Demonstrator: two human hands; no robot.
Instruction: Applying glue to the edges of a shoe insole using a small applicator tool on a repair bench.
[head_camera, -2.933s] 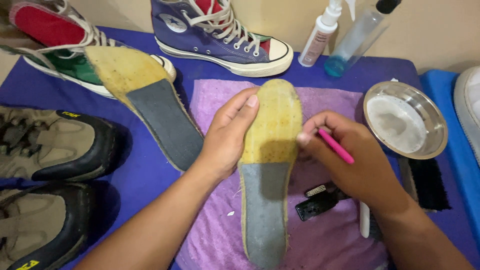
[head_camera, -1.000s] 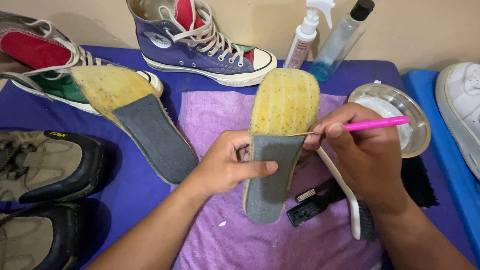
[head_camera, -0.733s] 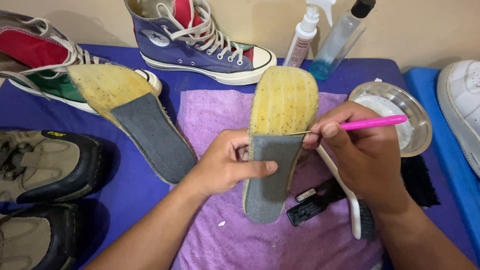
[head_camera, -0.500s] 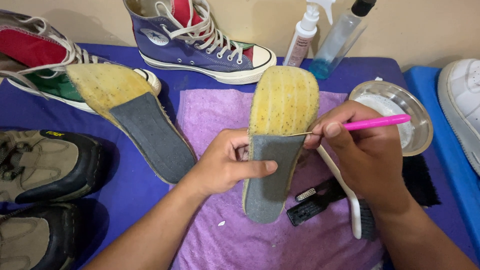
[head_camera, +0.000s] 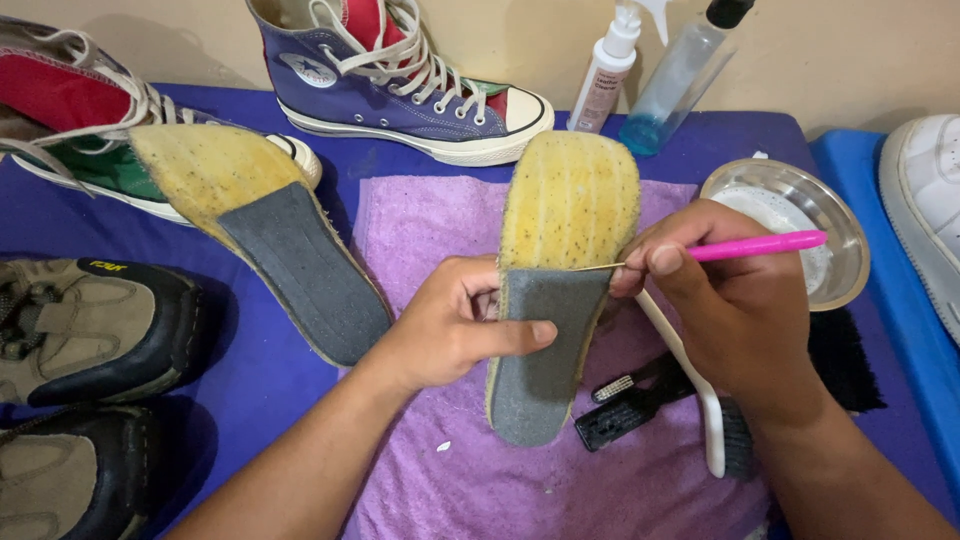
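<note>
My left hand (head_camera: 450, 330) grips a shoe insole (head_camera: 560, 270) by its grey heel half, thumb across the front, holding it tilted up over a purple towel (head_camera: 420, 230). The insole's toe half is yellow and speckled with dirt. My right hand (head_camera: 725, 310) pinches a thin pink-handled tool (head_camera: 760, 245), whose fine metal tip touches the insole's right edge where yellow meets grey.
A second insole (head_camera: 260, 235) lies at the left on the blue mat (head_camera: 270, 380). High-top sneakers (head_camera: 400, 75) stand behind, brown shoes (head_camera: 90, 330) at the left. Two bottles (head_camera: 650, 70), a metal bowl (head_camera: 850, 270), brushes (head_camera: 640, 410) and a white shoe (head_camera: 925, 200) sit at the right.
About three seconds ago the insole lay flat on the towel under my left hand. It is now lifted and tilted, and the pink tool's tip has come to its right edge.
</note>
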